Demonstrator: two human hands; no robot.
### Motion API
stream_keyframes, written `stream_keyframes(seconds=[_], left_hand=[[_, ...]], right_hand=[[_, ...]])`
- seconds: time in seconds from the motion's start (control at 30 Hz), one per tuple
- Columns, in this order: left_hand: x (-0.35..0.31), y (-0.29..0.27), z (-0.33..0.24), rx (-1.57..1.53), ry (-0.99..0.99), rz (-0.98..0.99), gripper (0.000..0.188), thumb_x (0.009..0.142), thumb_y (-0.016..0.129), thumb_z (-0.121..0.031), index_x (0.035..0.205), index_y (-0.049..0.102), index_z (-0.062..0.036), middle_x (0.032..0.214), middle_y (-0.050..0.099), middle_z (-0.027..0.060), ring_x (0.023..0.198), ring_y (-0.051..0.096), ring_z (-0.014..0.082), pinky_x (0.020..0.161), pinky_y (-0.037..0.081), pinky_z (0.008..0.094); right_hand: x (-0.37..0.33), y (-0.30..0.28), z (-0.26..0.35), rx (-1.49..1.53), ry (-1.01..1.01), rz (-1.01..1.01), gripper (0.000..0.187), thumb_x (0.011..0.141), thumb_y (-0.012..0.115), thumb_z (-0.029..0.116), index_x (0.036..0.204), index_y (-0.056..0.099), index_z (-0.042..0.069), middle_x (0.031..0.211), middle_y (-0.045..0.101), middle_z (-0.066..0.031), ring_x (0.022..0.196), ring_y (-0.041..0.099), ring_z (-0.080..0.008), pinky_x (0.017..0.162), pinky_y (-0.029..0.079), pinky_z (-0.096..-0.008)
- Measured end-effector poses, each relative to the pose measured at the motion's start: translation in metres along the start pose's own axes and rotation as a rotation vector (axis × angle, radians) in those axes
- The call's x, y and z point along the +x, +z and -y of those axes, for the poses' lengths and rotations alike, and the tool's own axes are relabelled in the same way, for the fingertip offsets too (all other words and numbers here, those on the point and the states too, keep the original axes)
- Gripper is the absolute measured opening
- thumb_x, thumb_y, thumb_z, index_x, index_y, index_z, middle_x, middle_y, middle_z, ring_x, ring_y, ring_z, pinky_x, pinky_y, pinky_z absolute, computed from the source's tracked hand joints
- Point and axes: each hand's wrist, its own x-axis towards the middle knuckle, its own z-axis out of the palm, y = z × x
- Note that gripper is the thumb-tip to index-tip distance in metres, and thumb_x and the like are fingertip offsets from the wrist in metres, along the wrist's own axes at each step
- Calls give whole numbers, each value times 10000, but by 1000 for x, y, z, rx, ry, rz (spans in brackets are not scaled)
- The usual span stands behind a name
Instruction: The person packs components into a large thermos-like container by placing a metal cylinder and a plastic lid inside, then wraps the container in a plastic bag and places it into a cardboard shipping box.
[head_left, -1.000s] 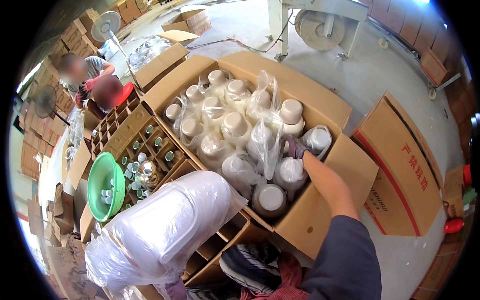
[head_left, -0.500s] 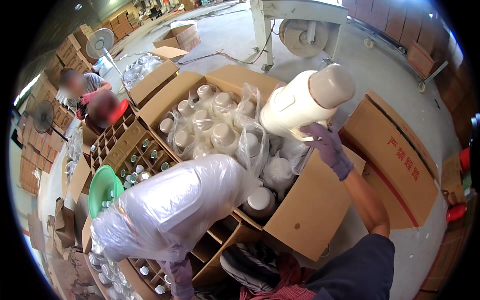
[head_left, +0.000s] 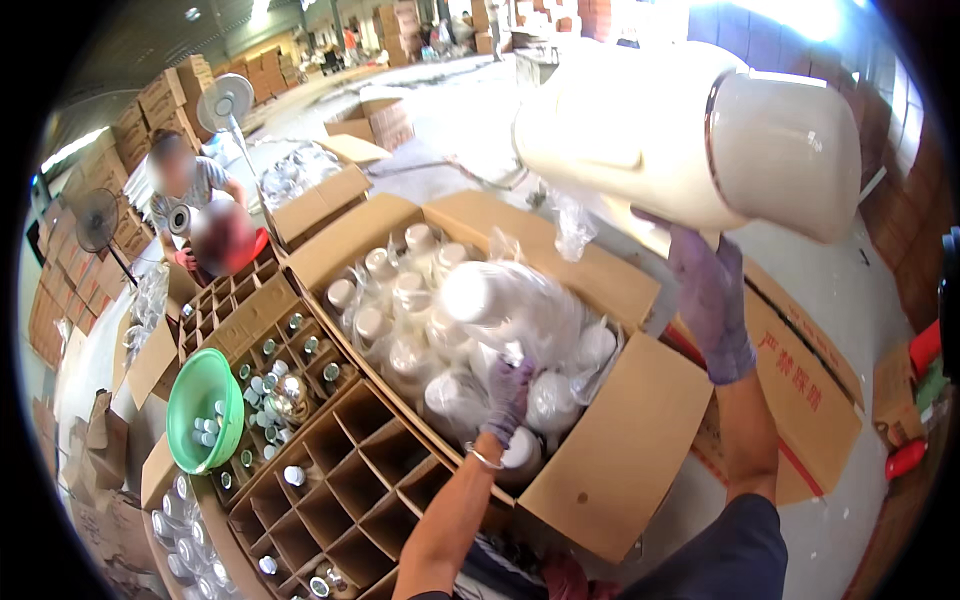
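My right hand (head_left: pixel 712 295), in a purple glove, is closed on the handle of a large cream thermos jug (head_left: pixel 620 120). The jug is raised high at the right and lies almost sideways, its beige cap (head_left: pixel 785 150) pointing right. Inside an open carton (head_left: pixel 600 480), my gloved left hand (head_left: pixel 512 392) is closed at the handle side of a bagged thermos jug (head_left: pixel 540 305). That jug tilts over the others, and its clear wrap blurs its outline. Several more bagged thermos jugs (head_left: pixel 410 290) stand around it with their caps up.
Left of the carton are divided cartons (head_left: pixel 340 470) holding several silvery glass liners (head_left: pixel 290 395). A green bowl (head_left: pixel 205 450) with small caps rests there. Beyond, a co-worker (head_left: pixel 200 180) handles a round-ended item near a standing fan (head_left: pixel 225 105). Flattened cardboard (head_left: pixel 790 400) leans at right.
My left hand has brought the bagged jug from close in front of me into the carton. My right hand has raised the cream jug nearer to the camera. The view has tilted up.
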Motion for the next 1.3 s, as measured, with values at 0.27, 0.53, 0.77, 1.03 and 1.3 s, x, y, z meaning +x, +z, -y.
stream_keyframes(seconds=[0.27,0.53,0.77,1.03,1.3], left_hand=[[10,-79,35,274,-193,-108,192,919,626,-164,963,685,14,887,687,98,754,649,189,670,527,300],[-146,-115,-199,-642,26,-35,468,959,537,-325,1295,512,0,1231,583,159,1083,613,273,903,545,438],[-352,-206,-186,-193,76,-335,418,956,512,-287,1263,535,-4,1196,610,162,1038,634,287,878,551,437],[-415,-229,-186,23,123,-410,369,952,485,-244,1226,560,-9,1155,639,166,987,657,303,850,558,435],[-492,-411,-101,796,279,-446,330,856,550,-169,1151,603,-31,1081,666,193,896,679,335,740,562,416]], right_hand=[[-45,69,-2,316,124,137,167,897,636,136,993,657,0,866,621,1,772,561,-100,704,470,-260],[-190,147,-1,312,-78,530,347,868,686,167,1174,623,17,1172,636,-128,1053,608,-266,908,490,-399],[-308,200,-28,198,-80,1680,339,872,616,117,1194,614,12,1100,655,-189,1015,639,-287,895,497,-389],[-262,249,32,290,-183,1210,638,835,768,273,1347,488,14,1260,577,-116,1013,609,-182,895,502,-295],[-366,379,-110,163,-394,1272,293,967,556,262,1201,628,100,1201,620,-131,1137,564,-220,995,428,-352]])
